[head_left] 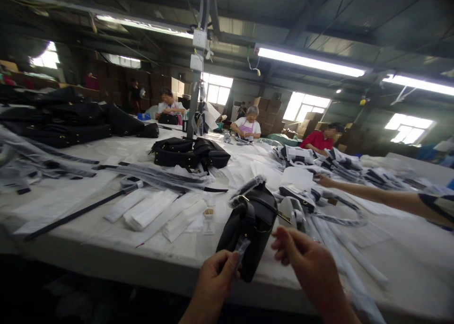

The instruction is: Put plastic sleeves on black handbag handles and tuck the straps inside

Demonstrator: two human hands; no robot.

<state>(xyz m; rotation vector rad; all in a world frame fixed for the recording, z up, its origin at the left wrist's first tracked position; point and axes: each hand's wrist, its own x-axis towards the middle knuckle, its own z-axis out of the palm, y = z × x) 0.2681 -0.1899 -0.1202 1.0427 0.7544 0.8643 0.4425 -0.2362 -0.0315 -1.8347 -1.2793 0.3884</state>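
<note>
A black handbag (pixel 250 229) stands upright at the near edge of the white-covered table (pixel 106 248), its handle wrapped in clear plastic. My left hand (pixel 214 279) is closed, pinching a small clear plastic piece (pixel 241 247) against the bag's lower front. My right hand (pixel 307 262) hovers just right of the bag with fingers curled and thumb pressed to them; what it holds, if anything, I cannot make out.
Another person's forearm (pixel 376 196) reaches in from the right toward wrapped straps. More black bags (pixel 189 153) lie mid-table, stacks of bags (pixel 60 118) at the left. Folded white packets (pixel 152 210) and long wrapped straps lie around. Several seated people work at the far side.
</note>
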